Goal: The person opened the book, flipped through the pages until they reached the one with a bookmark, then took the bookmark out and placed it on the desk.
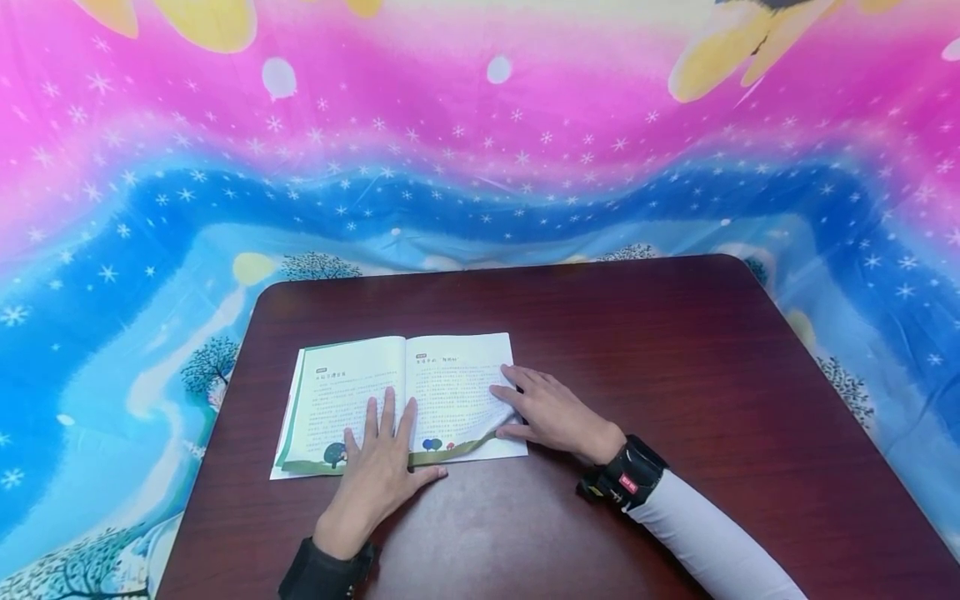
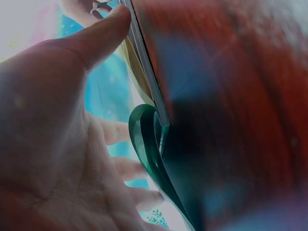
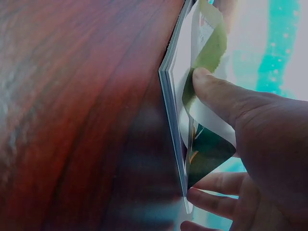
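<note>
An open book with printed text and small coloured trees along its lower margin lies on the table. My left hand rests on its lower middle with the fingers spread. In the left wrist view the left thumb lies along the book's near edge, where green-edged pages curl. At the lower right corner my right hand holds a page that bends upward. In the right wrist view the right thumb touches the page's green lower border; part of the grip is hidden behind the paper.
The dark reddish-brown table has rounded far corners and extends well to the right of the book. A pink and blue patterned cloth hangs behind it and along both sides. Each wrist wears a black strap.
</note>
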A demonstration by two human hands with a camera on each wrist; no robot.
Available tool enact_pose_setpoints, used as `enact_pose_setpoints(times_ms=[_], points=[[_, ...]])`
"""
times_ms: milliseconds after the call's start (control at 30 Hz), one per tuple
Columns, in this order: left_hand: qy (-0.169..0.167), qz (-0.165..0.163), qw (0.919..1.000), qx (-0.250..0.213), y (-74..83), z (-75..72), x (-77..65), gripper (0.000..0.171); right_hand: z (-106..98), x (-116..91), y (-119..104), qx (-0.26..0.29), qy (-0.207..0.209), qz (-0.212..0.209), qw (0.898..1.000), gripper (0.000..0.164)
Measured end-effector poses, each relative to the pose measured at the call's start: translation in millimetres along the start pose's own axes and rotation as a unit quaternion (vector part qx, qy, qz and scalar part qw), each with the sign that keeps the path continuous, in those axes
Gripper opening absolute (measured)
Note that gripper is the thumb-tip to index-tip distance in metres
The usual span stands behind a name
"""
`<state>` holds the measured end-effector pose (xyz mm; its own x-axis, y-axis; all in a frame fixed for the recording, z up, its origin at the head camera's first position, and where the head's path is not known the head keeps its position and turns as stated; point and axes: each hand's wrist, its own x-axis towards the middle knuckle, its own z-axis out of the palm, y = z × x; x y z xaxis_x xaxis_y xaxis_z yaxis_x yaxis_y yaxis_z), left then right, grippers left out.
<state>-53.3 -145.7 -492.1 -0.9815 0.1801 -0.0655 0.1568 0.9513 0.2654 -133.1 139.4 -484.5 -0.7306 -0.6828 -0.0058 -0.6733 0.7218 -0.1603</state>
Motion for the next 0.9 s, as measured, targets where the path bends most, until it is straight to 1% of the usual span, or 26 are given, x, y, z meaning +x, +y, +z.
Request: enact_pose_setpoints(times_ms=[100, 333, 600, 733, 900], points=[[-0.003, -0.002, 1.0000, 0.002, 0.3, 0.0, 0.7, 0.106, 0.2, 0.6, -0.4, 0.002, 0.002, 0.003, 1.000, 0.076], [-0.003, -0.001, 1.0000, 0.004, 0.0, 0.4, 0.3, 0.096, 1.7, 0.9, 0.3, 0.022, 0.006, 0.021, 1.000, 0.087], [0.001, -0.002, 1.0000, 0.005, 0.9, 0.2, -0.7, 0.074, 1.8, 0.1, 3.3, 0.040, 0.018, 0.038, 0.998, 0.096], [0.003, -0.002, 0.9999, 0.010, 2.5, -0.1, -0.4, 0.072, 1.1, 0.7, 3.7, 0.049, 0.018, 0.056, 0.997, 0.098], [0.013, -0.002, 0.9999, 0.004, 3.8, 0.5, -0.2, 0.072, 0.2, 0.4, 3.7, 0.062, 0.014, 0.078, 0.995, 0.099]])
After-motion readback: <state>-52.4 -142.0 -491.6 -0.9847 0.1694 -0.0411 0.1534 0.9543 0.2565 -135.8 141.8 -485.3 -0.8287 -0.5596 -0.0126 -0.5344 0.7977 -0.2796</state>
